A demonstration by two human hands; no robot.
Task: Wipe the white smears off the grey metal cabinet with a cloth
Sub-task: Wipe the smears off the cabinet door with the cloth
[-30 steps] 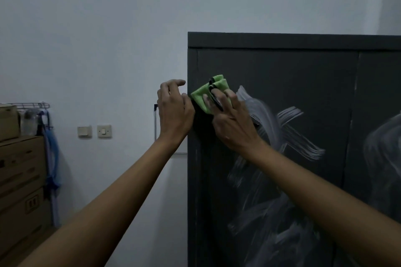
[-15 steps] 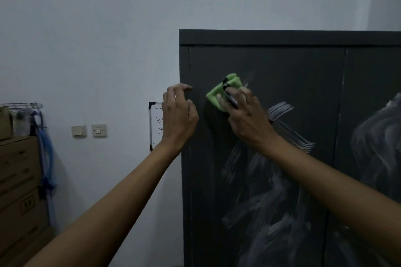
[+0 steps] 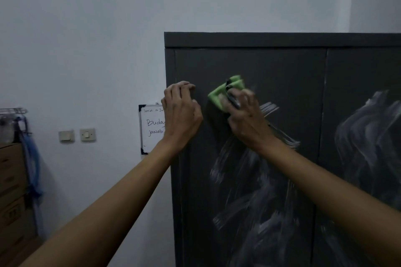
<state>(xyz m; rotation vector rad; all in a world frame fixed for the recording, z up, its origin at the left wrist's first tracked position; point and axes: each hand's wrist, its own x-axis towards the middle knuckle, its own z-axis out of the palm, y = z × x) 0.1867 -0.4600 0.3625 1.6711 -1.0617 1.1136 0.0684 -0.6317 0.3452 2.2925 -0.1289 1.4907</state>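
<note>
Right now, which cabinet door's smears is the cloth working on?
The left door: the right hand presses the green cloth there; the right door is untouched.
</note>
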